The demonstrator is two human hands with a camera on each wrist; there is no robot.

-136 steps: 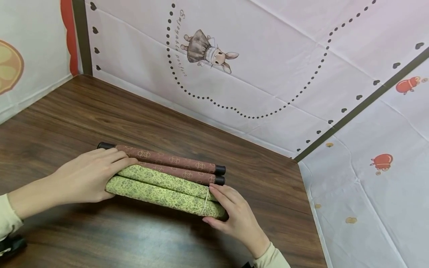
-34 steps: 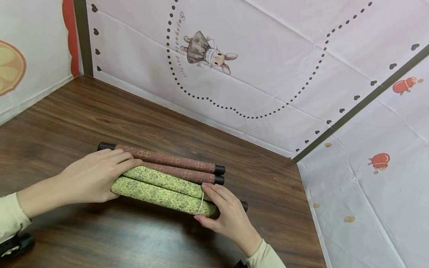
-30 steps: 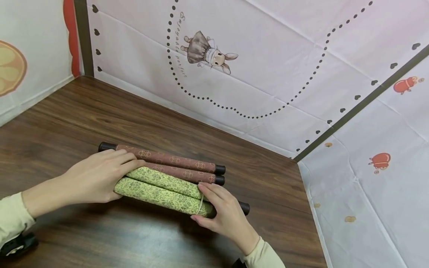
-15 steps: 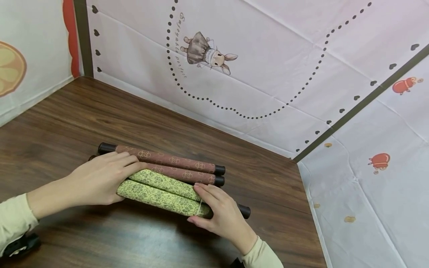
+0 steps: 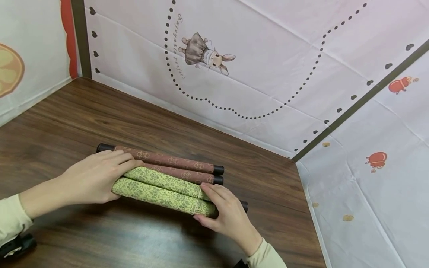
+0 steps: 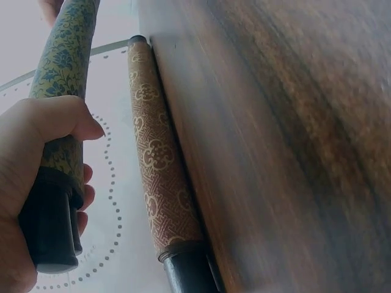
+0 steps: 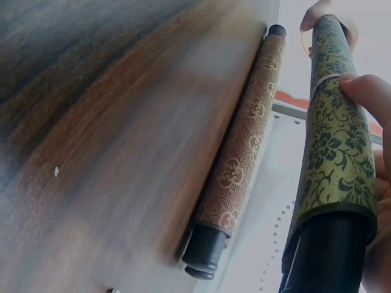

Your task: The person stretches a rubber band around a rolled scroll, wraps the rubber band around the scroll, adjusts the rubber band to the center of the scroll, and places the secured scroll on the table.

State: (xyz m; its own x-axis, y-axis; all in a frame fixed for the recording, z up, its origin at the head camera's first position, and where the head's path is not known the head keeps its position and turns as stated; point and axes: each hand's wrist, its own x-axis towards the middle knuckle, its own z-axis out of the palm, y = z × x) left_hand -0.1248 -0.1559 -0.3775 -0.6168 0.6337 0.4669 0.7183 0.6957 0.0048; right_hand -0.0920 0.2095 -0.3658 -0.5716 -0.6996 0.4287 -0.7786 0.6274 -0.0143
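Note:
A rolled scroll [image 5: 157,194] in yellow-green floral brocade, wound as two side-by-side rolls with black end knobs, is held up over the table. My left hand [image 5: 92,176] grips its left end, thumb across the brocade and fingers round the far side. My right hand [image 5: 231,212] holds the other end between thumb and fingers, beside a thin white string [image 5: 197,199] that loops round both rolls. In the right wrist view the right thumb presses close to the string [image 7: 327,79]. Just behind lies a second scroll [image 5: 174,160], reddish-brown with gold flowers and black knobs, also a double roll.
The dark wood-grain table [image 5: 134,234] carries the brown scroll. A pale printed cloth wall [image 5: 261,67] stands along the back, with further cloth walls at left [image 5: 37,44] and right [image 5: 362,193].
Since the earliest frame, my right hand and the string have shifted left along the green scroll, and its right black knob now shows. In the last half second my hands have moved slightly apart.

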